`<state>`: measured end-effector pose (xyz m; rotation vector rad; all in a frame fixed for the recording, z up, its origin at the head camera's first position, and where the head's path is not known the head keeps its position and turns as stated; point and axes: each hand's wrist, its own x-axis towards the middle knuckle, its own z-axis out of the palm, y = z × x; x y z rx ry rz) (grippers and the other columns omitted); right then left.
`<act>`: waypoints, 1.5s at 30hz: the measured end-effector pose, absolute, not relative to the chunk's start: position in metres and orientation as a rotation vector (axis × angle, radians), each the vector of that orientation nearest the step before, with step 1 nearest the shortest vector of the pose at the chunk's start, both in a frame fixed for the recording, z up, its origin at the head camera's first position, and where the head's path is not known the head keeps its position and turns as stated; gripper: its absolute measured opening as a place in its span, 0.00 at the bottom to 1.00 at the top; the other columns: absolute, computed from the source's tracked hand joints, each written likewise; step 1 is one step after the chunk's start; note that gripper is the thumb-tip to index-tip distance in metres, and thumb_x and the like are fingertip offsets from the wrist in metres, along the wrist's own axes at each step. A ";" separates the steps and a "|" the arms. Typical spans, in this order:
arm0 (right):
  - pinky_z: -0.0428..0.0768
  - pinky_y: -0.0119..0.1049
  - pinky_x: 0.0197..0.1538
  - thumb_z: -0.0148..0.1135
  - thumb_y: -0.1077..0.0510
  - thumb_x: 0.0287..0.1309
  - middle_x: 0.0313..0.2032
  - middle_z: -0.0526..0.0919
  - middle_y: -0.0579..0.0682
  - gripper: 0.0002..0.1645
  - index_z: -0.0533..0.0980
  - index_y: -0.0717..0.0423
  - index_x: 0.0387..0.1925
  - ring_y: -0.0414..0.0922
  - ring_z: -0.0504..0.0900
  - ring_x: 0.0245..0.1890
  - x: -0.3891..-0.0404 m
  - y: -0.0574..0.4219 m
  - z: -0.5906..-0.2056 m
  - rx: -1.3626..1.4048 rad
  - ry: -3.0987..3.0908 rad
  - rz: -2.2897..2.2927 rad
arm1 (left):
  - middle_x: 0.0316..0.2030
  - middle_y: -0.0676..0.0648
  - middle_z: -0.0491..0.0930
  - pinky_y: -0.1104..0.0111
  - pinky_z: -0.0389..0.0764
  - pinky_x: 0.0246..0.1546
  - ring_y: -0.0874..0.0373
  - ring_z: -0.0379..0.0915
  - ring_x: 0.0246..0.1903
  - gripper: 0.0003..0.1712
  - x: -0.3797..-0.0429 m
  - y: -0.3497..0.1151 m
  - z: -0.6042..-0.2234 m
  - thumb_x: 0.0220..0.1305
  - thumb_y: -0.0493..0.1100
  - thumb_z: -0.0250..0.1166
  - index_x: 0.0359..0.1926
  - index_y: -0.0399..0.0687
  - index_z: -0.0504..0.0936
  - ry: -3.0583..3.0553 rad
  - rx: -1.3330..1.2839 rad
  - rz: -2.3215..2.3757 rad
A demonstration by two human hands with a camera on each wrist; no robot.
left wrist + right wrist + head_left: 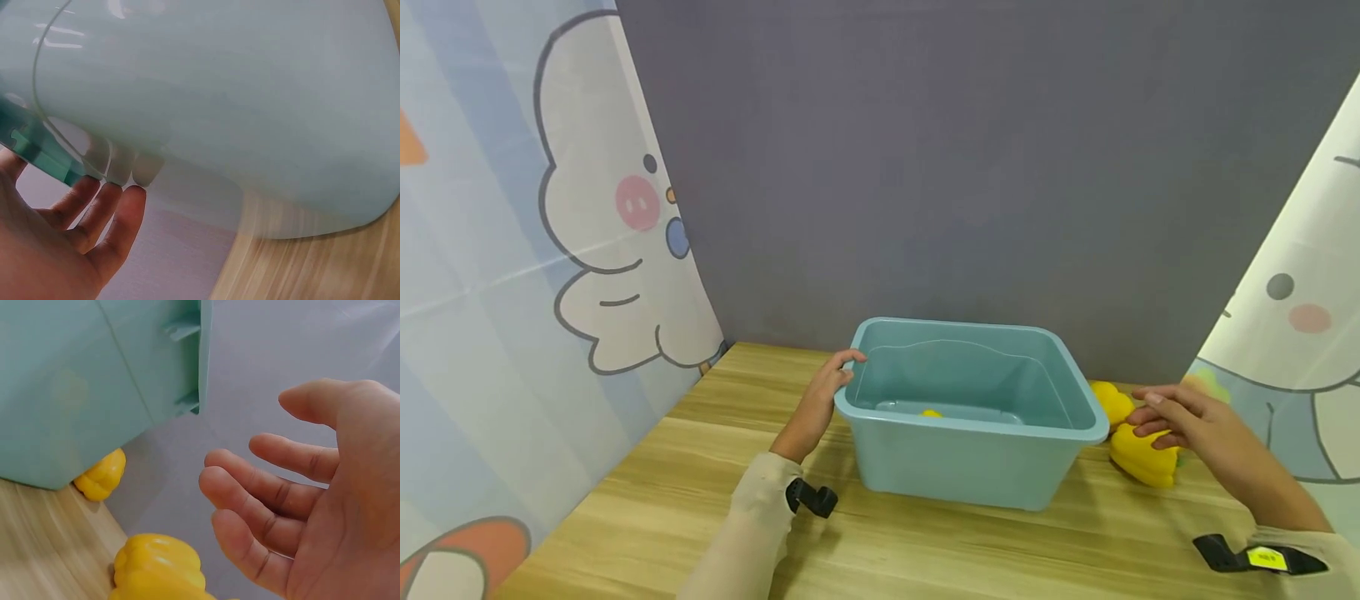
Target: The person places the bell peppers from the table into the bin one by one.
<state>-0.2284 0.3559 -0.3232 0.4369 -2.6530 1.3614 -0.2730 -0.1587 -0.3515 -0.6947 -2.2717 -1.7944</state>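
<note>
A light blue-green plastic bin (970, 462) stands on the wooden table. My left hand (826, 390) grips its left rim; in the left wrist view some of the fingertips (128, 203) touch the outer wall just below the edge. My right hand (1191, 421), fingers loosely bent, holds nothing. It hovers over two yellow bell peppers to the right of the bin: a nearer one (1142, 457) and a farther one (1111, 402). The right wrist view shows the peppers (159, 565) below the fingers, apart from them. Inside the bin, a small yellow piece (931, 413) peeks above the front rim; the rest is hidden.
A grey backdrop (940, 167) rises directly behind the bin. Printed cartoon sheets (602, 200) border the table on both sides. The wooden tabletop (685, 475) extends to the left and in front of the bin.
</note>
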 end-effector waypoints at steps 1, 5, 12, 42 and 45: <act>0.83 0.37 0.38 0.42 0.49 0.79 0.42 0.84 0.49 0.27 0.68 0.66 0.64 0.42 0.85 0.40 -0.228 0.357 -0.324 0.418 -2.667 1.353 | 0.72 0.42 0.58 0.42 0.54 0.64 0.50 0.51 0.71 0.21 -0.273 -0.159 -0.351 0.76 0.53 0.43 0.63 0.55 0.71 -2.270 -0.701 -1.799; 0.83 0.38 0.38 0.42 0.46 0.79 0.43 0.84 0.47 0.32 0.66 0.70 0.64 0.42 0.85 0.40 -0.229 0.361 -0.328 0.356 -2.702 1.336 | 0.71 0.43 0.59 0.45 0.58 0.62 0.49 0.55 0.68 0.21 -0.273 -0.159 -0.351 0.76 0.54 0.44 0.63 0.56 0.71 -2.263 -0.711 -1.808; 0.83 0.37 0.37 0.44 0.48 0.78 0.40 0.85 0.45 0.23 0.72 0.60 0.58 0.42 0.85 0.38 -0.230 0.370 -0.334 0.343 -2.661 1.358 | 0.72 0.42 0.58 0.42 0.56 0.63 0.50 0.52 0.70 0.21 -0.273 -0.160 -0.351 0.77 0.53 0.43 0.63 0.55 0.71 -2.267 -0.706 -1.803; 0.83 0.38 0.37 0.41 0.45 0.79 0.41 0.85 0.49 0.36 0.62 0.77 0.63 0.41 0.85 0.36 -0.228 0.402 -0.342 0.153 -2.765 1.307 | 0.72 0.44 0.60 0.40 0.50 0.67 0.53 0.47 0.73 0.21 -0.274 -0.162 -0.351 0.77 0.53 0.43 0.63 0.57 0.72 -2.269 -0.712 -1.786; 0.83 0.38 0.36 0.41 0.44 0.79 0.41 0.85 0.52 0.36 0.63 0.77 0.62 0.39 0.85 0.36 -0.229 0.404 -0.344 0.113 -2.785 1.290 | 0.72 0.44 0.60 0.40 0.49 0.67 0.52 0.47 0.73 0.21 -0.274 -0.161 -0.351 0.77 0.53 0.43 0.63 0.56 0.71 -2.266 -0.716 -1.785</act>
